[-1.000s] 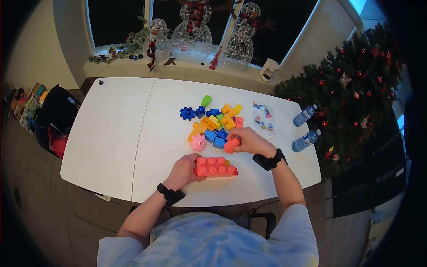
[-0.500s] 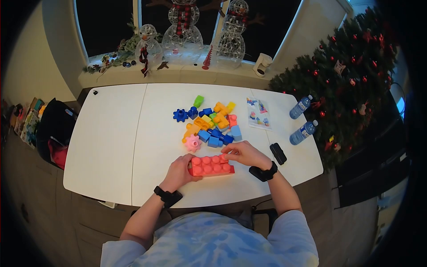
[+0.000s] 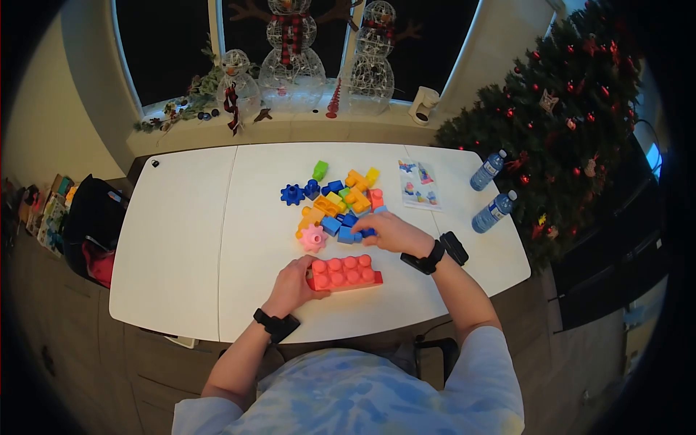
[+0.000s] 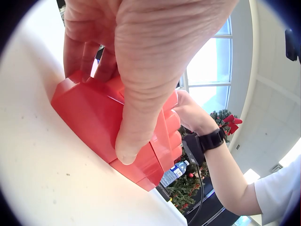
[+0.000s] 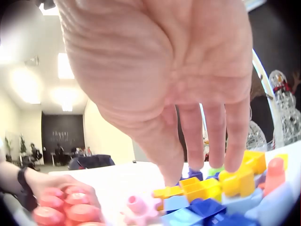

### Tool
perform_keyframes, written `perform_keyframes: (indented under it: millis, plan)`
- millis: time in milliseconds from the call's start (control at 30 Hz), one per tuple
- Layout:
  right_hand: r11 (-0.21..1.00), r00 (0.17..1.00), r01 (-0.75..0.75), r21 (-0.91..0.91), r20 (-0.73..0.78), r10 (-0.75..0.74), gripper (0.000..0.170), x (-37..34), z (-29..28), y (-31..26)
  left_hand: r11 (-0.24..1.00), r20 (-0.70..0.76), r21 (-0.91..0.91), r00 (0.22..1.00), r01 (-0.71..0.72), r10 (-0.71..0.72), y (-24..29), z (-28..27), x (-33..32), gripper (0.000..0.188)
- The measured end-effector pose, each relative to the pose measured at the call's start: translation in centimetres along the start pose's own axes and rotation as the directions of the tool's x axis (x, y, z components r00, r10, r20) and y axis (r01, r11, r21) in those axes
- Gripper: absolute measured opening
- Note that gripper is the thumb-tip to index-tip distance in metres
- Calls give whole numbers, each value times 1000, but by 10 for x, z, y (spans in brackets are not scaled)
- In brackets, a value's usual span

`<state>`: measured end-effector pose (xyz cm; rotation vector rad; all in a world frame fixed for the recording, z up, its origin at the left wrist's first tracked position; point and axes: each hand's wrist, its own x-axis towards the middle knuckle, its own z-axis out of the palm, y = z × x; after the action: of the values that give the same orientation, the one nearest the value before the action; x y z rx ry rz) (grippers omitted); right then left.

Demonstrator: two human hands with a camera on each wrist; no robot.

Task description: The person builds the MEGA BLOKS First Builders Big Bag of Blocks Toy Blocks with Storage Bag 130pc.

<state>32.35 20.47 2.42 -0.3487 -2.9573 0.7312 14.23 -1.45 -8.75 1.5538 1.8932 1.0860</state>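
My left hand (image 3: 288,286) grips the left end of a coral-red toy block assembly (image 3: 345,272) with rows of round studs on top, near the table's front edge. In the left wrist view, the thumb presses along the side of the red blocks (image 4: 89,115), and the fingers lie behind them. Over the near right side of a block pile, my right hand (image 3: 394,236) reaches with its fingers pointing down, holding nothing. Below it in the right wrist view are dark blue blocks (image 5: 207,207) and yellow blocks (image 5: 193,188). A pink gear-shaped block (image 3: 313,238) sits left of the pile.
A blue gear block (image 3: 292,194) and a green block (image 3: 320,170) lie at the pile's far side. A picture sheet (image 3: 419,185), two water bottles (image 3: 493,212) and a black case (image 3: 454,248) occupy the right side of the white table (image 3: 170,254).
My right hand set a coral block onto the far right end of the assembly, let go of it and moved back over the pile. The left hand keeps its grip.
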Motion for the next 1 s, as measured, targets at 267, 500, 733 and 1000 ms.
perform_keyframes:
  millis: [267, 500, 733, 1000]
  plan:
    - [806, 996, -1, -592, -69, -50, 62, 64, 10, 50, 999, 1, 35, 1000, 2, -3, 9, -5, -1, 68]
    - [704, 996, 37, -710, -35, -88, 52, 71, 23, 66, 999, -10, 5, 999, -33, 33, 4, -2, 0, 70]
    - [981, 983, -58, 186, -164, 89, 66, 17, -5, -32, 1000, -16, 6, 1000, -19, 19, 2, -1, -1, 69]
    - [983, 987, 86, 161, -149, -62, 66, -21, 50, -54, 1000, 9, -22, 1000, 15, -15, 2, 0, 0, 71]
